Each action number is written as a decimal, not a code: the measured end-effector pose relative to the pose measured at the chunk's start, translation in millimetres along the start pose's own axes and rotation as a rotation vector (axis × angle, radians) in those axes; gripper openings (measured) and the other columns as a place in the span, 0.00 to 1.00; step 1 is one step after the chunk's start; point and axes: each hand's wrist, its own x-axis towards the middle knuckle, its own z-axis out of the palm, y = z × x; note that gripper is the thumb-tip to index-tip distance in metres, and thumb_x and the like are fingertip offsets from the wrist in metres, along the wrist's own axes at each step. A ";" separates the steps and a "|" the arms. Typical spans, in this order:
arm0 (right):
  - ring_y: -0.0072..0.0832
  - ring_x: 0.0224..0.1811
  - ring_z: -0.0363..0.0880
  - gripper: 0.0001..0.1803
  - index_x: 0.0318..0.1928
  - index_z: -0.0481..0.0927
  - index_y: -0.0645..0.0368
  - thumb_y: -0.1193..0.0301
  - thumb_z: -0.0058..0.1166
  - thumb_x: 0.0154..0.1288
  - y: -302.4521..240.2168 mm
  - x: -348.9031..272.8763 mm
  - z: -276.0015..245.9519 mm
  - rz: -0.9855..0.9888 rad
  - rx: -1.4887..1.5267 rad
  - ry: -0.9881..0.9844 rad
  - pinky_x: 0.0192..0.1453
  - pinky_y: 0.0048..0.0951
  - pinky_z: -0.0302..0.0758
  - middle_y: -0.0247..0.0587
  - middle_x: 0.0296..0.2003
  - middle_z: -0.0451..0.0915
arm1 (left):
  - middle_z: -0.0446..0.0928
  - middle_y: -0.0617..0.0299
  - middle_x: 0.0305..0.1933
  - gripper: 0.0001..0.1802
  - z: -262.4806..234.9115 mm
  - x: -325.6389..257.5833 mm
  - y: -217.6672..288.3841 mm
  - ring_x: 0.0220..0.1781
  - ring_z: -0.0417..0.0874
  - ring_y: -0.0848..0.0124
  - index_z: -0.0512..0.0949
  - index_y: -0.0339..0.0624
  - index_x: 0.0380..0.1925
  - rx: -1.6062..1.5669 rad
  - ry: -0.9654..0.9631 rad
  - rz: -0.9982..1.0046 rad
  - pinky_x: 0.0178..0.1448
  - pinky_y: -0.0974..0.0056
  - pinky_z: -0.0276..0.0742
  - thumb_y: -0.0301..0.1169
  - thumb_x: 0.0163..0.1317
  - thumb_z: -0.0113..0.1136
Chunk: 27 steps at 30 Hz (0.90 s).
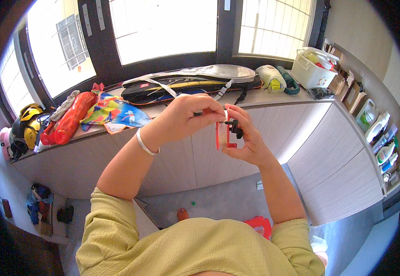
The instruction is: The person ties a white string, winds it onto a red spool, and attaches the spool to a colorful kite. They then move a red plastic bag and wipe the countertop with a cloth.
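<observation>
Nearest the viewer, the wearer's yellow-green top [195, 248] fills the lower centre, its short sleeves giving way to two bare forearms that rise toward the middle of the view. A silver bangle [143, 144] encircles the left wrist. The left hand [187, 112] is bent inward, thumb and forefinger brought together against the upper part of a red-rimmed reel [223, 138]; whether anything lies between these fingertips cannot be told. The right hand [251, 141] grips the reel, its thumb at the lower edge and its fingers at the upper. The reel stands on edge between the two hands, raised in front of the cabinet, with pale material within its rim and a black fitting [236, 130] projecting from its right side, toward the right palm. Beyond the hands run the pale wood-grain cabinet doors [177, 161], which carry a countertop [278, 98]. On it, from left to right, rest a yellow-and-black helmet [31, 112], a red bag [73, 117], a multicoloured cloth [117, 112], a long black case [154, 92] and a white tub [312, 73]. Farthest off, dark-framed windows [163, 27] admit bright light.
</observation>
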 end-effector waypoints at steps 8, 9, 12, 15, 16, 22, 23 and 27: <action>0.30 0.63 0.65 0.50 0.69 0.57 0.47 0.74 0.69 0.45 0.3 -0.2 3.6 0.094 0.347 0.011 0.62 0.34 0.66 0.38 0.65 0.60 | 0.78 0.59 0.36 0.04 -1.1 2.0 -7.2 0.38 0.79 0.72 0.80 0.35 0.34 0.016 0.054 0.075 0.41 0.70 0.76 0.23 0.58 0.62; 0.30 0.63 0.64 0.49 0.70 0.56 0.48 0.75 0.67 0.47 1.0 -1.8 4.9 0.123 0.428 0.032 0.62 0.33 0.66 0.37 0.66 0.60 | 0.78 0.59 0.36 0.04 0.0 2.4 -9.2 0.38 0.79 0.72 0.80 0.35 0.34 0.004 0.075 0.073 0.41 0.70 0.76 0.22 0.58 0.62; 0.29 0.65 0.63 0.47 0.71 0.53 0.49 0.76 0.63 0.52 0.1 -3.1 11.6 0.200 0.670 0.101 0.62 0.33 0.67 0.38 0.66 0.60 | 0.78 0.60 0.36 0.05 4.8 -0.6 -19.3 0.38 0.79 0.74 0.80 0.35 0.35 -0.025 0.153 0.040 0.42 0.71 0.76 0.22 0.59 0.61; 0.30 0.67 0.63 0.44 0.71 0.52 0.49 0.74 0.59 0.56 -3.1 2.3 13.5 0.271 0.883 0.171 0.64 0.34 0.68 0.39 0.67 0.60 | 0.79 0.61 0.36 0.05 8.5 -6.6 -30.9 0.38 0.79 0.76 0.79 0.35 0.36 -0.034 0.231 -0.027 0.43 0.72 0.76 0.22 0.60 0.60; 0.30 0.67 0.63 0.43 0.71 0.52 0.48 0.73 0.58 0.57 -2.3 1.9 13.9 0.297 0.951 0.176 0.64 0.35 0.68 0.39 0.67 0.60 | 0.79 0.61 0.36 0.05 9.4 -9.0 -35.0 0.38 0.79 0.76 0.79 0.34 0.36 -0.017 0.250 -0.045 0.43 0.72 0.76 0.23 0.61 0.59; 0.34 0.66 0.64 0.41 0.71 0.53 0.50 0.69 0.56 0.59 9.9 -7.0 19.8 0.368 1.130 0.012 0.65 0.38 0.68 0.41 0.66 0.61 | 0.81 0.61 0.35 0.06 12.1 -16.1 -55.2 0.37 0.80 0.77 0.80 0.35 0.36 -0.008 0.314 -0.129 0.42 0.72 0.77 0.25 0.62 0.58; 0.34 0.66 0.65 0.41 0.71 0.53 0.51 0.69 0.56 0.58 9.8 -7.0 21.6 0.373 1.162 0.001 0.65 0.38 0.68 0.41 0.66 0.61 | 0.81 0.60 0.35 0.06 13.6 -17.6 -59.5 0.36 0.80 0.76 0.80 0.35 0.36 -0.048 0.311 -0.154 0.41 0.71 0.77 0.25 0.62 0.58; 0.34 0.65 0.66 0.40 0.70 0.53 0.54 0.66 0.55 0.59 1.1 2.1 27.8 0.386 1.167 0.053 0.64 0.37 0.69 0.42 0.65 0.63 | 0.82 0.61 0.35 0.07 22.2 -30.7 -69.5 0.37 0.80 0.77 0.79 0.35 0.38 -0.141 0.273 -0.205 0.44 0.70 0.78 0.25 0.62 0.58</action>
